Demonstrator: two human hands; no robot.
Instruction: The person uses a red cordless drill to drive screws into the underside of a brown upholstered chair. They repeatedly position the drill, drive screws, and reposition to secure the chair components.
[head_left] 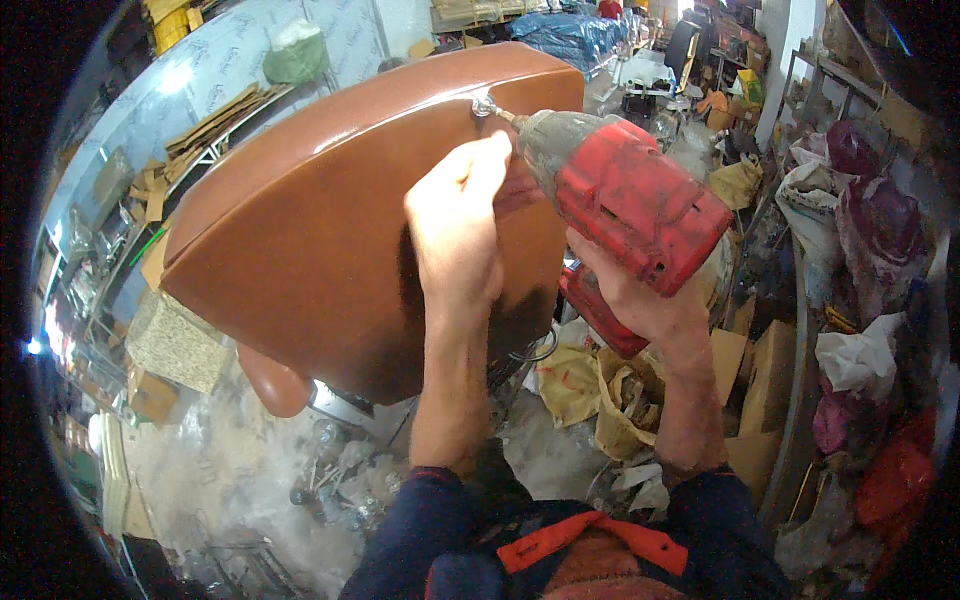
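My right hand (640, 300) is wrapped round the grip of a red and grey cordless drill (640, 195). The drill points up and to the left, and its bit (505, 115) reaches a small shiny metal fitting (483, 104) near the upper right edge of a brown leather chair back (330, 230). Just below the bit, my left hand (460, 205) is closed against the leather. Its fingertips are partly hidden, so what they pinch does not show. Under the chair back, a rounded brown armrest (272, 384) sticks out at the lower left.
Brown sacks (600, 390) and cardboard boxes (765, 375) stand on the right, beside a long rail. Plastic bags and wrappings hang at the far right. Flat cardboard (215, 125) lies at the left, with loose scraps on the floor (200, 470) below.
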